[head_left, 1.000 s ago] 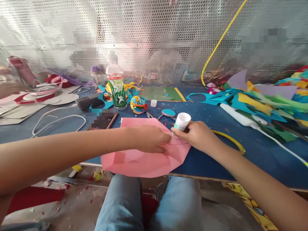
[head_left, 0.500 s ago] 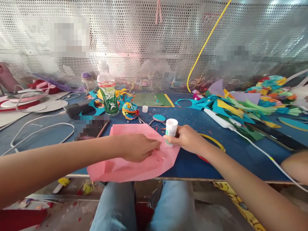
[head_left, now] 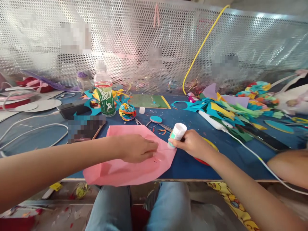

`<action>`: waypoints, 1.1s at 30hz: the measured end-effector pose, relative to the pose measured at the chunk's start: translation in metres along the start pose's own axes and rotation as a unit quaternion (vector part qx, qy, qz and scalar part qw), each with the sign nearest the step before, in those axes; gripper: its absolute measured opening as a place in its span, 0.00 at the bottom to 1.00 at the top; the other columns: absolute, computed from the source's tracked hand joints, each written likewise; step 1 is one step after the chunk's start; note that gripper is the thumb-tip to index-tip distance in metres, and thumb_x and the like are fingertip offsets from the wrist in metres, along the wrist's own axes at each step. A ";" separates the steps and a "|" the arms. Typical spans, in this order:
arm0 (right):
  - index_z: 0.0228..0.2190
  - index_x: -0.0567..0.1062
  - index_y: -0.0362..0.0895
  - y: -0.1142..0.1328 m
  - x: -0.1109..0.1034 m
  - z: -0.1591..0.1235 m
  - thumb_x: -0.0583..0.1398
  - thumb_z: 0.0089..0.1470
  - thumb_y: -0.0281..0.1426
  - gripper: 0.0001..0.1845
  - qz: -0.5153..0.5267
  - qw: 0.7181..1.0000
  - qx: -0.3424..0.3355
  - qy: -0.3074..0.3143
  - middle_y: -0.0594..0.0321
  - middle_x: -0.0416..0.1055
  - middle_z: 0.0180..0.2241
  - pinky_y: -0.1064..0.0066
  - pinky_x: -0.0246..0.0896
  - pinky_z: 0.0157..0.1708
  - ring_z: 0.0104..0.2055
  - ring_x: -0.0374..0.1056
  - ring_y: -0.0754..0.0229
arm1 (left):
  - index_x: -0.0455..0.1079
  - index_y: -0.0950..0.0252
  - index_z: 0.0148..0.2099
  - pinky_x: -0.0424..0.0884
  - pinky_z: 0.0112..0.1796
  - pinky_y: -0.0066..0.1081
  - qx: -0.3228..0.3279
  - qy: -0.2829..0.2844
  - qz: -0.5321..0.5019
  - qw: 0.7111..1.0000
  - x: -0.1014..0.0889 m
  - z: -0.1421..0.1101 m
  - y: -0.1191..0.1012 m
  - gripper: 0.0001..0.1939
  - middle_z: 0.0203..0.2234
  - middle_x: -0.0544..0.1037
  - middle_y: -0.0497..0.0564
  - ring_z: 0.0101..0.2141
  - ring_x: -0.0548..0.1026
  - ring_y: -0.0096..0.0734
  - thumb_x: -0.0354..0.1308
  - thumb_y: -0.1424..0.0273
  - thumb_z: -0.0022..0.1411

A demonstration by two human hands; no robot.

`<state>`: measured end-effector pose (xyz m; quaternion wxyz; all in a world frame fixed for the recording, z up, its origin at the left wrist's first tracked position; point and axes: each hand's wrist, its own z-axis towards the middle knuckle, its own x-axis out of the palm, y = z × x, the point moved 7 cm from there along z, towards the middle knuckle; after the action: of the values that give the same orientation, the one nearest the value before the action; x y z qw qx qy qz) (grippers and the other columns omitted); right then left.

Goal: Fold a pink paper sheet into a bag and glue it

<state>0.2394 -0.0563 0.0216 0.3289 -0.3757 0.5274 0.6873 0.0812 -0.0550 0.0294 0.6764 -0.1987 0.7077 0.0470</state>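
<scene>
A sheet of pink paper (head_left: pixel 120 173) lies at the table's front edge, part of it hanging over. My left hand (head_left: pixel 138 149) rests on it, fingers stretched towards the right and fingertips pressed to the paper. Near the sheet's right corner, my right hand (head_left: pixel 194 144) is wrapped round a white and green glue stick (head_left: pixel 177 134). The stick leans to the right, its lower end at the paper; I cannot tell whether they touch. Just beyond are a small white cap (head_left: pixel 142 110), a blue oval disc (head_left: pixel 156 119) and partly hidden scissors (head_left: pixel 166 127).
A green-labelled bottle (head_left: pixel 106 99) and a ball of coloured strips (head_left: pixel 127 112) stand behind the paper. A phone (head_left: pixel 88 130) lies left. On the right are cut paper pieces (head_left: pixel 223 107), a white corded tool (head_left: pixel 211 121) and another person's arm (head_left: pixel 288 166).
The glue stick has gone from nearly upright to leaning right, with my right hand turning it at the paper's corner. My left hand stays on the paper. The whole view has shifted slightly.
</scene>
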 end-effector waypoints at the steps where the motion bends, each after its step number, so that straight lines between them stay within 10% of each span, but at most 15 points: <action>1: 0.17 0.69 0.43 -0.002 -0.001 -0.001 0.54 0.49 0.46 0.21 -0.011 1.000 0.006 0.001 0.65 0.65 0.16 0.73 0.50 0.20 0.20 0.61 0.62 | 0.67 0.61 0.47 0.63 0.43 0.31 0.006 0.005 -0.006 1.000 0.001 0.000 0.000 0.15 0.43 0.75 0.51 0.43 0.72 0.35 0.43 0.64 0.64; 9: 0.23 0.74 0.43 0.001 -0.036 -0.020 0.54 0.50 0.44 0.18 0.091 0.981 -0.003 -0.170 0.59 0.73 0.23 0.71 0.60 0.25 0.27 0.68 0.57 | 0.65 0.62 0.49 0.63 0.43 0.32 0.023 0.027 -0.016 0.999 0.003 0.000 -0.001 0.16 0.45 0.73 0.53 0.45 0.71 0.37 0.41 0.66 0.65; 16: 0.22 0.72 0.43 0.018 0.004 -0.027 0.57 0.48 0.41 0.15 0.104 0.993 -0.039 -0.027 0.65 0.69 0.20 0.74 0.56 0.22 0.22 0.64 0.63 | 0.60 0.59 0.55 0.62 0.43 0.34 0.011 0.056 -0.022 0.998 0.000 0.002 -0.003 0.19 0.47 0.72 0.51 0.43 0.71 0.36 0.36 0.64 0.67; 33: 0.13 0.60 0.44 0.027 -0.001 -0.021 0.57 0.47 0.41 0.19 0.008 0.997 -0.044 -0.066 0.69 0.55 0.14 0.74 0.45 0.20 0.19 0.52 0.67 | 0.66 0.62 0.49 0.61 0.44 0.31 0.053 0.032 -0.062 0.996 0.000 0.004 -0.004 0.20 0.46 0.72 0.53 0.45 0.71 0.35 0.37 0.61 0.67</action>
<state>0.2204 -0.0834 0.0323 0.3405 -0.3398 0.4768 0.7357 0.0862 -0.0571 0.0297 0.6644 -0.2077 0.7169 -0.0387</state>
